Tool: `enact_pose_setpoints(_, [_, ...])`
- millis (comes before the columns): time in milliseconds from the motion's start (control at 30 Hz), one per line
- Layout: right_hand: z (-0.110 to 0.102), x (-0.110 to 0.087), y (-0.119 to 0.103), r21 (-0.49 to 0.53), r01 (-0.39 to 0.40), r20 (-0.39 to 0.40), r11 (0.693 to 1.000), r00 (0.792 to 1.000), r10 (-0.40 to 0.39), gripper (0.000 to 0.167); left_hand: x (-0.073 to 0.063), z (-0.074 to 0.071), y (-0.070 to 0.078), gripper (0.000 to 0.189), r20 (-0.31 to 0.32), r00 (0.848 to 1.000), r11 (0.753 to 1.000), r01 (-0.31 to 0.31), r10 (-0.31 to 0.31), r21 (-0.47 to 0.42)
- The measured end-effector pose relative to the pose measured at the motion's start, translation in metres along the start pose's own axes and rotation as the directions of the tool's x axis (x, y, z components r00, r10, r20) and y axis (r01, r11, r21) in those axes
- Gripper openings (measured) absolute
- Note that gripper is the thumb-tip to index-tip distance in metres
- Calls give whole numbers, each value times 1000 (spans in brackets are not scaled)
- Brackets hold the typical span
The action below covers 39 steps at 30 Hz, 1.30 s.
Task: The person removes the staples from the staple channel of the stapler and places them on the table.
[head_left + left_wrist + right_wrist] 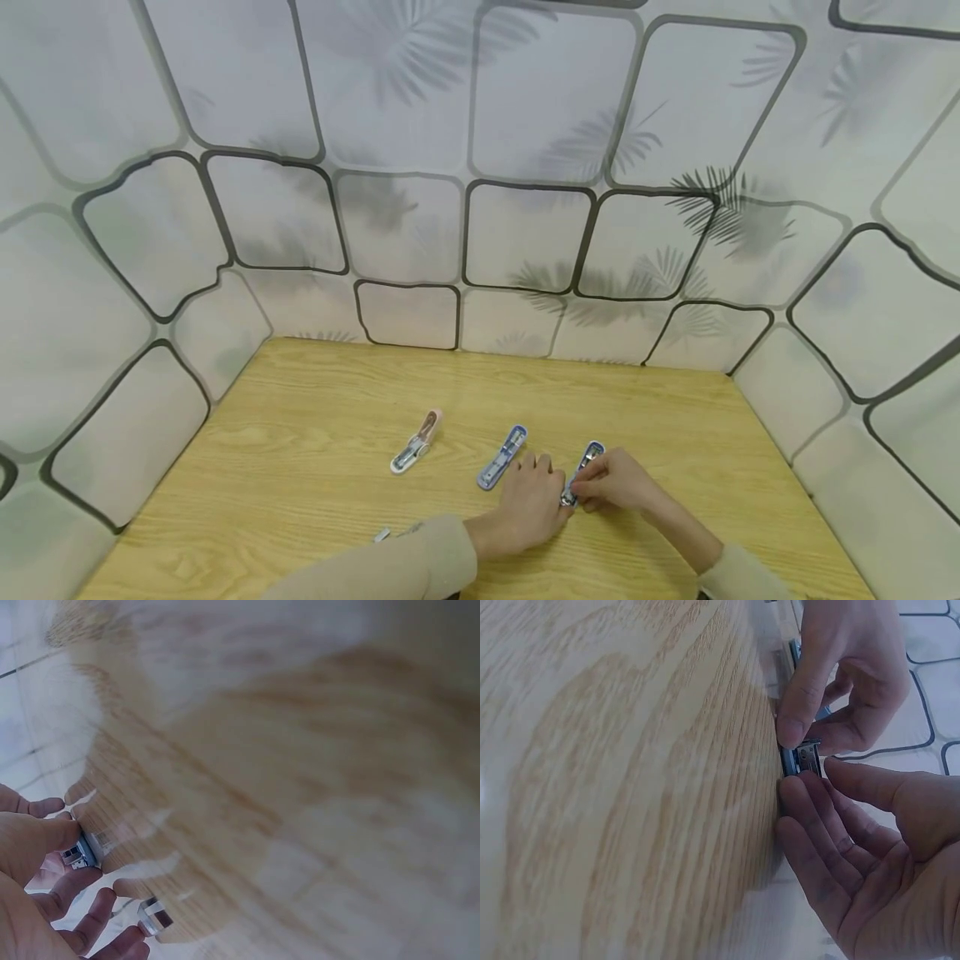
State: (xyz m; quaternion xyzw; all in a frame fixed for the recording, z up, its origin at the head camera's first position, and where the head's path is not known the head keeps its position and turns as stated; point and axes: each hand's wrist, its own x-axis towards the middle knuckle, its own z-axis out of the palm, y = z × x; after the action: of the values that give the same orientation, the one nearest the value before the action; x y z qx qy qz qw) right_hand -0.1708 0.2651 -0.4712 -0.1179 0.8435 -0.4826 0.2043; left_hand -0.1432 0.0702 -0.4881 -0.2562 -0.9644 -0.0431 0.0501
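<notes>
An opened blue mini stapler [592,453] lies on the table between both hands, its metal parts showing. My left hand [528,502] holds the near end with thumb and a finger, as the left wrist view shows around the stapler [82,852]. My right hand [621,482] pinches at the same stapler from the right. In the right wrist view, the right fingertips [793,791] meet the metal end of the stapler [808,757]. Whether a small piece sits between them is hidden. Left of the left hand lies a second opened blue stapler [501,458].
An opened pink and white stapler [415,443] lies farther left on the wooden table [300,467]. A small grey metallic piece [382,534] lies near the left sleeve [420,554]. Patterned cloth walls [517,233] enclose the table's back and sides.
</notes>
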Motion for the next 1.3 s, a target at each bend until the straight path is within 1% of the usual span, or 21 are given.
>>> enact_pose_setpoints(267, [1,2,1,33,-29,17,999,999,29,22,0,0,0,37,9,1000,1000,-5,5,-3])
enact_pose_setpoints(567, [-1,0,0,26,-89,8,996,996,89,23,0,-1,0,36,7,1000,1000,6,-6,-9])
enact_pose_setpoints(800, [-3,0,2,56,-90,50,994,995,88,20,2,0,0,36,15,1000,1000,8,-8,-18])
enact_pose_setpoints(867, [-5,0,2,71,-90,64,993,994,86,22,1,0,0,36,10,1000,1000,9,-9,-15])
enact_pose_setpoints(933, [-7,-1,3,84,-91,69,992,994,85,24,1,0,0,36,-7,1000,1000,7,-7,-7])
enact_pose_setpoints(1100, [-14,-7,3,116,-108,59,987,993,102,25,0,1,1,37,-42,999,1000,4,-4,6])
enact_pose_setpoints(1233, [-21,-13,2,128,-130,43,983,991,126,26,-1,2,0,35,-30,1000,1000,4,-4,-9])
enact_pose_setpoints(1300, [-26,-16,2,121,-129,36,984,991,126,27,-1,1,0,34,-27,1000,1000,1,-1,-10])
